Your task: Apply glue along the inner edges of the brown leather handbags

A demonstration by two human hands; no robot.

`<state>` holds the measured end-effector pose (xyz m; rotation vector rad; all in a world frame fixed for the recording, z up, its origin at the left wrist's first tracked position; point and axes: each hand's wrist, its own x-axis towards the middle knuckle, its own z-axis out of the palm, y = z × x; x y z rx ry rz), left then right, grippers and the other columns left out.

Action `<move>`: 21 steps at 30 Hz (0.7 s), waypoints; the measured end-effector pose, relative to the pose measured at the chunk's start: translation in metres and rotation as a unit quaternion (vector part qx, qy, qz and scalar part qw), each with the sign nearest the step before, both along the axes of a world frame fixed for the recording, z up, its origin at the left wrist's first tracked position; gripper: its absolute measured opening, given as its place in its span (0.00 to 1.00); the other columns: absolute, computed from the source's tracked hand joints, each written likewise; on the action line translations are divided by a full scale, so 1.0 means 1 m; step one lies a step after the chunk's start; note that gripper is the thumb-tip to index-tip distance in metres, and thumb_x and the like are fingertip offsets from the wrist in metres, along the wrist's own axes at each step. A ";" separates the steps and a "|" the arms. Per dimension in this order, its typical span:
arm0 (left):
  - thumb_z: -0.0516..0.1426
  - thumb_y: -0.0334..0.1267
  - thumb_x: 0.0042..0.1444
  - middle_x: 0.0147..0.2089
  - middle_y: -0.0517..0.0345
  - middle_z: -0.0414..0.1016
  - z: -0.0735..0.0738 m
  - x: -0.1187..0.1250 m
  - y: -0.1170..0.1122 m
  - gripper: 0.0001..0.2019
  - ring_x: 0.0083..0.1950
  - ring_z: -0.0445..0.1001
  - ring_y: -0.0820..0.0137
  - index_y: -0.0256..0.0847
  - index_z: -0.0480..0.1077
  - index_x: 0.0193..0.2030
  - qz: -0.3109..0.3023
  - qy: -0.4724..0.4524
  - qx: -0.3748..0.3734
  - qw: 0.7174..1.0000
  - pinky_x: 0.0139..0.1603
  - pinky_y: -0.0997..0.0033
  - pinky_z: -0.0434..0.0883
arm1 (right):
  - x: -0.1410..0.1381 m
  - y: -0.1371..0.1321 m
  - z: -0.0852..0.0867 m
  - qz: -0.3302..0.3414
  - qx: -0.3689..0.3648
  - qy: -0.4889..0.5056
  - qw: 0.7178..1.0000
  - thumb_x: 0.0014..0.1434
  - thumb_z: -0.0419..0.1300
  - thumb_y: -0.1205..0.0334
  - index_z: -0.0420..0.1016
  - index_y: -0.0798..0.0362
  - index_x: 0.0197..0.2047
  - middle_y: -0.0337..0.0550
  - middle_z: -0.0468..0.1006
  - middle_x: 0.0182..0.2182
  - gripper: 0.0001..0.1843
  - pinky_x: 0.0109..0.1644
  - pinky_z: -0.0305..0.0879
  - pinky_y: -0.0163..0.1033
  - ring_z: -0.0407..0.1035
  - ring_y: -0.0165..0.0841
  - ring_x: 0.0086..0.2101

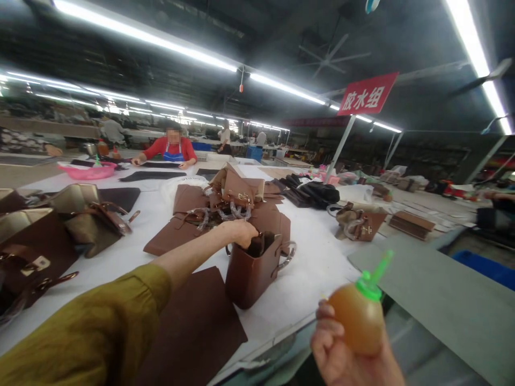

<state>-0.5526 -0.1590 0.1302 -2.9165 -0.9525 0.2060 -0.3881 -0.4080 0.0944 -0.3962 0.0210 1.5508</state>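
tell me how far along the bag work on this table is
Seemingly done: assembled bags sit on the table at far left. In hand: the left hand grips the top of an upright brown bag, while the right hand holds an amber squeeze bottle with a green nozzle, clear of it. Likely left: the pile of brown pieces behind it.

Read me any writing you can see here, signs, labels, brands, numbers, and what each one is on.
"胶水组": white characters on the red sign on a pole.
No label shows on the bottle in the right hand.
Nothing readable on the brown bag in the left hand.
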 end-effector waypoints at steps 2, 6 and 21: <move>0.57 0.30 0.40 0.33 0.46 0.74 -0.002 -0.004 -0.004 0.09 0.37 0.72 0.59 0.36 0.73 0.32 0.029 0.000 0.009 1.000 0.41 0.63 0.69 | -0.023 0.020 0.017 0.008 0.024 -0.021 0.999 0.57 0.53 0.44 0.70 0.50 0.39 0.41 0.69 0.33 0.18 0.43 0.68 0.46 0.67 0.28 0.31; 0.55 0.32 0.45 0.35 0.43 0.74 -0.003 -0.016 -0.009 0.10 0.41 0.72 0.56 0.34 0.73 0.35 0.072 -0.051 0.038 0.995 0.40 0.63 0.69 | -0.062 0.058 0.038 0.043 0.045 -0.061 0.996 0.55 0.53 0.40 0.70 0.56 0.37 0.44 0.70 0.33 0.24 0.52 0.62 0.53 0.67 0.34 0.38; 0.48 0.29 0.35 0.14 0.60 0.53 0.070 -0.137 -0.114 0.04 0.19 0.56 0.75 0.36 0.61 0.15 0.322 -0.256 -0.003 0.912 0.18 0.75 0.50 | -0.099 0.066 0.046 0.046 0.007 -0.105 0.993 0.55 0.52 0.39 0.71 0.54 0.33 0.43 0.70 0.30 0.25 0.45 0.67 0.53 0.67 0.34 0.35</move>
